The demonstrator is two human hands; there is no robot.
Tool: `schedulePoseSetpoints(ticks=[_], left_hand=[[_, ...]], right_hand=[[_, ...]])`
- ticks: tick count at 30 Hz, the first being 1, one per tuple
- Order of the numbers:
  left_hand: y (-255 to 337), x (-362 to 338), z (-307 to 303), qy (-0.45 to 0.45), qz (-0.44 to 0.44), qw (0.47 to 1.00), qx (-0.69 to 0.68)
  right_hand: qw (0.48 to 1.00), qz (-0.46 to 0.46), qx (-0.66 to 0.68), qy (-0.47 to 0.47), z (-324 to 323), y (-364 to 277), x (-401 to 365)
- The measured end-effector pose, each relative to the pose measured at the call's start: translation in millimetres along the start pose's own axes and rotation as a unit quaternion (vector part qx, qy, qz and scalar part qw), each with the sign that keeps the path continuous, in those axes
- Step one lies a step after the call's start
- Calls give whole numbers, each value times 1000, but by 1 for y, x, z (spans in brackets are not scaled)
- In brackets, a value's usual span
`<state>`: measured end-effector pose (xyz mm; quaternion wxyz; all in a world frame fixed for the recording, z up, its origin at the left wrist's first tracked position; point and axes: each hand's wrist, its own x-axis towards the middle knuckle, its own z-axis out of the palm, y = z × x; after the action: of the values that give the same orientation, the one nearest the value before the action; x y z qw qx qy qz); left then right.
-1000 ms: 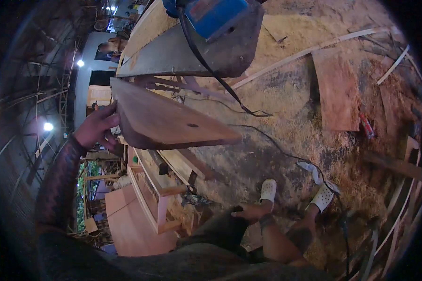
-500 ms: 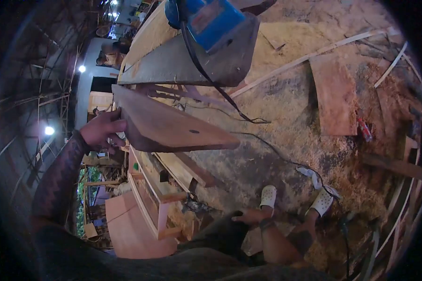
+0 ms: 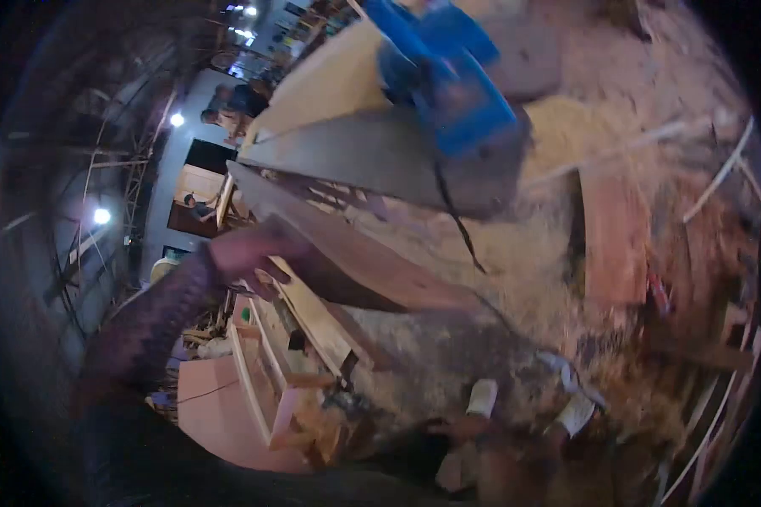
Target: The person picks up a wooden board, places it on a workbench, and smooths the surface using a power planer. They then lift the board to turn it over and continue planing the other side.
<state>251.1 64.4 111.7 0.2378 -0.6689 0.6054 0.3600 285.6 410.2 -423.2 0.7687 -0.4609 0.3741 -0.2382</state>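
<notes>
Clasping the dark plank (image 3: 355, 262) at its left edge with the left hand (image 3: 243, 253), fingers curled around it. Resting the right hand (image 3: 452, 429) well below the plank, fingers too blurred to tell. Carrying a blue power tool (image 3: 448, 80) on the grey beam (image 3: 372, 156) just above the plank. Tilting the plank steeper than a moment ago.

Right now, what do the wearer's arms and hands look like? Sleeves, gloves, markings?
Left arm: long dark sleeve with a fine zigzag pattern, reaching the wrist. Left hand: bare, no glove. Right hand: also ungloved, but motion blur hides any wristband or finer detail. The right forearm is too blurred to tell whether it has a sleeve.
</notes>
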Motion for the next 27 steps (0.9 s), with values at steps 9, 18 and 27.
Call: schedulePoseSetpoints(ticks=[9, 18, 27], left_hand=[[-4, -13, 42, 28, 161, 987, 3], [-21, 8, 56, 91, 293, 949, -80], [-11, 95, 74, 188, 252, 949, 18]], right_hand=[[994, 73, -4, 78, 13, -71, -49], [979, 84, -92, 160, -37, -218, -208], [940, 130, -150, 278, -107, -297, -357]])
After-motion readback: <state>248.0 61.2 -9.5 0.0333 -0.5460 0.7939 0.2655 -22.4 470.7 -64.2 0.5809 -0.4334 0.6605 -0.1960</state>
